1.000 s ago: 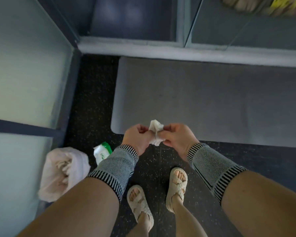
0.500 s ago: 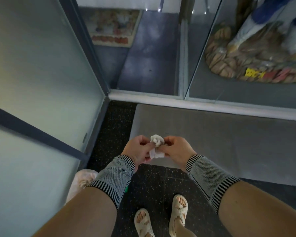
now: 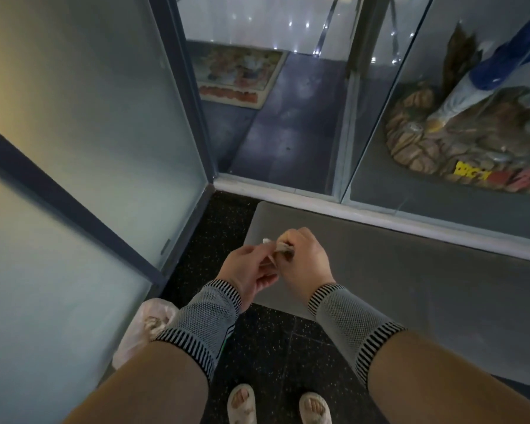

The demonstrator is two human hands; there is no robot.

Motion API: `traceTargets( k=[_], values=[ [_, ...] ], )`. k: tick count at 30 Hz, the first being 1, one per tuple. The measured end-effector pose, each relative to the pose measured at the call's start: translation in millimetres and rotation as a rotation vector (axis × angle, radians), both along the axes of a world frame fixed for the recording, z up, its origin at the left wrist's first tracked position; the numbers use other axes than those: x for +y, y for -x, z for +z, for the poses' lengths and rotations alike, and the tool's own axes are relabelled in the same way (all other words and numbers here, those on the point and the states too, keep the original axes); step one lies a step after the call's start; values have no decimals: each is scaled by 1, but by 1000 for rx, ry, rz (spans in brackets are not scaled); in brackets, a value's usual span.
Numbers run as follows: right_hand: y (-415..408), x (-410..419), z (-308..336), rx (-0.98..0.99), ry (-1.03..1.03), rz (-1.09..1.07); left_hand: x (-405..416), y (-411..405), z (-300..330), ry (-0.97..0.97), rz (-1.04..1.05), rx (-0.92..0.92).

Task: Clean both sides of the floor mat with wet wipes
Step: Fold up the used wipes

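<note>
The grey floor mat [image 3: 410, 286] lies flat on the dark speckled floor, along the base of a glass case. Both hands are held together over its near left corner. My right hand [image 3: 303, 258] grips a crumpled white wet wipe [image 3: 280, 247], which is mostly hidden in the fist. My left hand [image 3: 248, 270] meets it from the left, and its thumb and forefinger pinch a small white end of the wipe that sticks out. Motion blurs the fingertips.
A frosted glass panel [image 3: 89, 148] with a dark frame stands close on the left. A glass display case [image 3: 364, 117] ahead holds a figurine on a rock base [image 3: 459, 139]. A pale plastic bag [image 3: 144, 328] sits by the panel. My sandalled feet [image 3: 242, 405] stand on dark floor.
The view has tilted up, showing more of the case. The hands moved forward over the mat's corner, and the wipe went from bunched between both fists to mostly inside the right fist.
</note>
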State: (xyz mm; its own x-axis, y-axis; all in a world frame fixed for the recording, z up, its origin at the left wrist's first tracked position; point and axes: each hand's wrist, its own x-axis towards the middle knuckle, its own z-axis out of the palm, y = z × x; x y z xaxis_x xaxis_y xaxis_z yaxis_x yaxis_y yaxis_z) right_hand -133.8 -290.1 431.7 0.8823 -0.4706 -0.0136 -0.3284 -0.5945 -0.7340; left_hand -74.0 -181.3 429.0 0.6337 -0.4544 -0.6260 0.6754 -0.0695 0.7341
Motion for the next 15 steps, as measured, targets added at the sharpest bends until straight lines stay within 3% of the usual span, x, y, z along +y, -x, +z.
traceTargets(
  k=[4, 10, 13, 15],
  values=[
    [16, -11, -3, 65, -39, 236, -2, 15, 0, 28, 170, 67],
    [-6, 7, -5, 101, -580, 66, 40, 32, -13, -104, 442, 20],
    [-11, 51, -22, 227, -755, 193, 79, 37, -24, -163, 545, -37],
    [-11, 87, -35, 264, -760, 285, 109, 37, -35, -302, 580, -106]
  ],
)
